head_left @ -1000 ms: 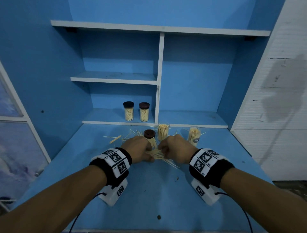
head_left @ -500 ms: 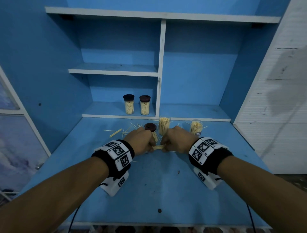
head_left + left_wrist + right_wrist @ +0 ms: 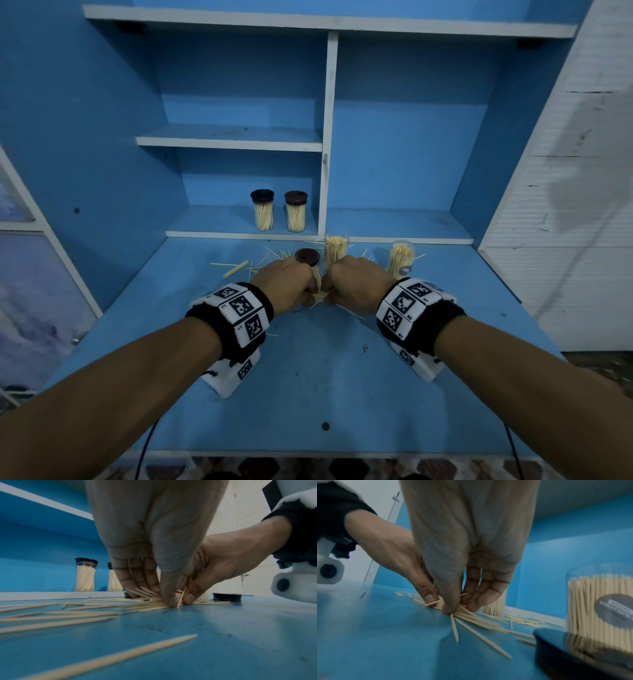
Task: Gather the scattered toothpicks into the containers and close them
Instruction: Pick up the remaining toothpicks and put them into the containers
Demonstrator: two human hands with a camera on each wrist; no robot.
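A bundle of toothpicks (image 3: 320,297) lies on the blue table (image 3: 308,377) between my two hands. My left hand (image 3: 289,284) pinches it from the left between thumb and fingers (image 3: 152,588). My right hand (image 3: 356,284) pinches it from the right in the same way (image 3: 453,607). Loose toothpicks (image 3: 236,269) lie scattered to the left and behind. Two open containers full of toothpicks stand just beyond my hands, one in the middle (image 3: 335,248) and one to the right (image 3: 400,258). A container with a brown lid (image 3: 307,257) stands behind my left hand.
Two lidded toothpick containers (image 3: 263,214) (image 3: 296,216) stand on the lowest shelf (image 3: 239,228) at the back. A dark loose lid (image 3: 573,650) lies by the right open container. A white divider (image 3: 329,137) splits the shelf unit. The table's front edge is near me.
My hands have drawn closer together, squeezing the fanned toothpicks into a tighter bundle. The head view has shifted a little.
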